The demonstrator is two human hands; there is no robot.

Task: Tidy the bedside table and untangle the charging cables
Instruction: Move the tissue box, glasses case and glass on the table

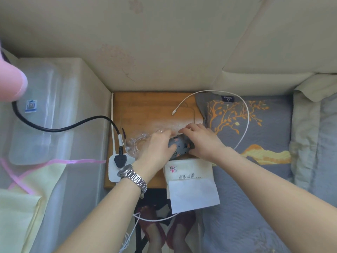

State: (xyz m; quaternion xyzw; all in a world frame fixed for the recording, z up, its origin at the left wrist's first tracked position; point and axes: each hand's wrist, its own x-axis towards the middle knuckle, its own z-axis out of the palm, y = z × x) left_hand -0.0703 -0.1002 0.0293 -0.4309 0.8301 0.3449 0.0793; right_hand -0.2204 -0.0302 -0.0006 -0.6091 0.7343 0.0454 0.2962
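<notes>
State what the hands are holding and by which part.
Both hands grip a grey patterned pouch lying on the bedside table: the left hand on its left end, the right hand over its top and right end.

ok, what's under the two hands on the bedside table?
Both the left hand and right hand rest on a grey patterned item lying on the wooden table. Its ends are covered, so what it is stays unclear.

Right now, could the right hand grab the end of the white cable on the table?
Probably yes. The cable's plug end lies bare on the wooden table, just beyond the right hand, nothing between them. But that hand is busy holding the grey patterned thing.
</notes>
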